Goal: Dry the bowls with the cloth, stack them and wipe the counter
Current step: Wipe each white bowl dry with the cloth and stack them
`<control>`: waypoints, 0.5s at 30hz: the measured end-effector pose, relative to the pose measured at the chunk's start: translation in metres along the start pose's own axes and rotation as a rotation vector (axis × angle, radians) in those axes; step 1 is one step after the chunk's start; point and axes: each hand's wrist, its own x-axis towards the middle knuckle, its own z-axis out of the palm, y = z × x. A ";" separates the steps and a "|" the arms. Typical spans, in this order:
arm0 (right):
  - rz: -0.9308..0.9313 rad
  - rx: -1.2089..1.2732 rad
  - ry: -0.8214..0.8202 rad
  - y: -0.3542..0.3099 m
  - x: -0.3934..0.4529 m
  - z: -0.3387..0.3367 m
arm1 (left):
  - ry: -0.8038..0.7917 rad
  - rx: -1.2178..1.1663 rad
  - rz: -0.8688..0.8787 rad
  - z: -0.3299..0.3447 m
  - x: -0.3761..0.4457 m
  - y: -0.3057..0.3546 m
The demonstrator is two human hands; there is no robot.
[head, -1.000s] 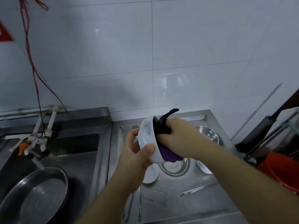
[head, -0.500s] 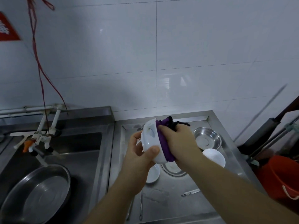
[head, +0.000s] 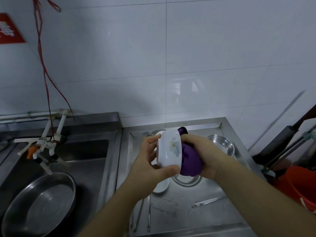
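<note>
bowl [head: 169, 148] tilted, gripped by left hand [head: 150, 165]; right hand [head: 203, 156] fingers clutch cloth [head: 189, 161].

Left hand [head: 150, 161] grips white bowl [head: 169, 148]; right hand [head: 203, 154] presses purple cloth [head: 190, 160] inside.

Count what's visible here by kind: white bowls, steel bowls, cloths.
White bowls: 2, held bowl, counter dish
Steel bowls: 3, back bowl, middle bowl, sink basin
Cloths: 1, purple cloth
Total: 6
</note>
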 end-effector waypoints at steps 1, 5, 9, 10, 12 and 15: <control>0.031 0.056 -0.008 0.003 0.001 -0.001 | -0.016 0.009 -0.001 -0.001 -0.002 -0.001; 0.093 0.203 -0.069 0.020 0.001 -0.006 | -0.056 0.083 0.004 -0.004 -0.006 -0.006; 0.056 0.251 -0.106 0.028 0.001 -0.012 | -0.058 0.289 -0.018 -0.010 -0.006 -0.010; 0.047 0.227 -0.149 0.027 0.000 -0.013 | -0.071 0.344 -0.016 -0.013 -0.007 -0.011; 0.052 0.178 -0.211 0.028 -0.001 -0.015 | -0.112 0.412 -0.007 -0.017 -0.009 -0.014; 0.049 0.192 -0.226 0.034 0.002 -0.021 | -0.136 0.360 -0.037 -0.012 -0.006 -0.012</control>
